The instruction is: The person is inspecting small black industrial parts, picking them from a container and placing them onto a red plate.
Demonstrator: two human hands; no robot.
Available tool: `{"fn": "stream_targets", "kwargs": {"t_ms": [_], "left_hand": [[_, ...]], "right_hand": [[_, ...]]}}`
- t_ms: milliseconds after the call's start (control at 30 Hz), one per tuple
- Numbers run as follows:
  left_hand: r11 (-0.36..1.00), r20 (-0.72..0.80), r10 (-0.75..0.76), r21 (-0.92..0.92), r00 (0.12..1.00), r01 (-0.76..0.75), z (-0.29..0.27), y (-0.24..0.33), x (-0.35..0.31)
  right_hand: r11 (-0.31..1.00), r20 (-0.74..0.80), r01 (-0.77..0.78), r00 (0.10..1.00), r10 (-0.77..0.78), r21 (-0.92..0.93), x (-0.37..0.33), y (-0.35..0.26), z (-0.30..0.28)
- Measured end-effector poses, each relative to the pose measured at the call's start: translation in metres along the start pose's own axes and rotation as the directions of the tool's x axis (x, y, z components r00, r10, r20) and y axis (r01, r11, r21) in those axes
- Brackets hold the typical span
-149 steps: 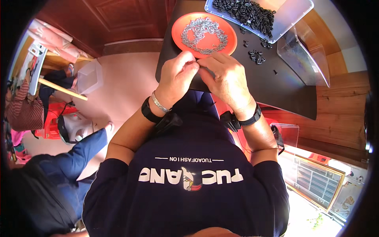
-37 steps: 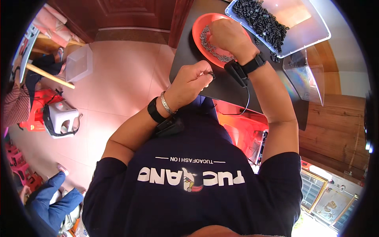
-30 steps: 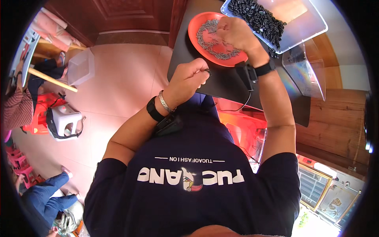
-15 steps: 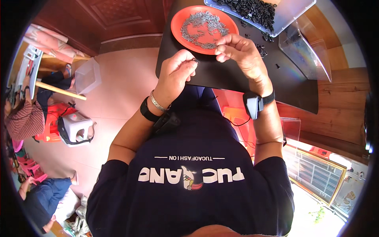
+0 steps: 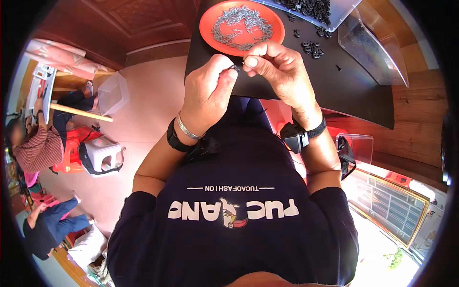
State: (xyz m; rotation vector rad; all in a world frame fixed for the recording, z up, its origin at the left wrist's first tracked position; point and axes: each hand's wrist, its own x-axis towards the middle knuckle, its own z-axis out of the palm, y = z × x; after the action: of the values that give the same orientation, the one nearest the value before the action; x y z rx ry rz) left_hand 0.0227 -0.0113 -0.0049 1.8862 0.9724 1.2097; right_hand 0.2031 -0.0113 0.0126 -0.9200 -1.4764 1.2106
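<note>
A person in a dark printed T-shirt looks down at both hands, raised together over the near edge of a black table [image 5: 334, 91]. The left hand [image 5: 206, 93] is curled, its thumb and forefinger pinched on a small dark ring-shaped part [image 5: 234, 68]. The right hand [image 5: 279, 71] meets it from the other side, fingers bent and thumb pressed forward, its fingertips touching or almost touching the same part; whether it holds a second piece cannot be told. The part sits between the two hands, just above the table's near edge.

Just beyond the hands, toward the table's far edge, an orange round plate [image 5: 241, 26] holds a ring-shaped heap of small grey metal pieces. To its right, a few loose black rings [image 5: 313, 47] lie on the table. At the far right corner stands a clear plastic tray [image 5: 334, 12] filled with more black rings, with another clear plastic container [image 5: 375, 48] beside it.

The left wrist wears a silver bracelet and a black band [image 5: 174, 139]; the right wrist wears a black strap with a small device [image 5: 295, 137].

On the pink floor to the left, other people sit near a white stool [image 5: 103, 155].
</note>
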Motion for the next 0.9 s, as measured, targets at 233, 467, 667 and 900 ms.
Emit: {"fn": "stream_targets", "kwargs": {"t_ms": [233,467,667,900], "left_hand": [[1.000,0.013,0.023,-0.012,1.000,-0.023,0.002,0.001,-0.002],[1.000,0.000,-0.011,-0.023,1.000,0.011,0.005,-0.001,-0.003],[0.981,0.019,-0.099,-0.163,0.995,0.101,0.007,-0.008,-0.009],[0.889,0.033,-0.300,-0.353,0.953,0.292,0.002,-0.020,-0.006]], "right_hand": [[0.999,0.029,-0.028,0.999,0.028,-0.024,-0.003,0.002,0.006],[0.972,-0.030,0.017,0.999,-0.024,-0.236,-0.007,0.001,0.013],[0.989,-0.059,-0.042,0.998,0.034,-0.145,-0.010,0.009,0.022],[0.970,-0.117,-0.066,0.992,0.039,-0.234,-0.004,0.003,-0.013]]}}
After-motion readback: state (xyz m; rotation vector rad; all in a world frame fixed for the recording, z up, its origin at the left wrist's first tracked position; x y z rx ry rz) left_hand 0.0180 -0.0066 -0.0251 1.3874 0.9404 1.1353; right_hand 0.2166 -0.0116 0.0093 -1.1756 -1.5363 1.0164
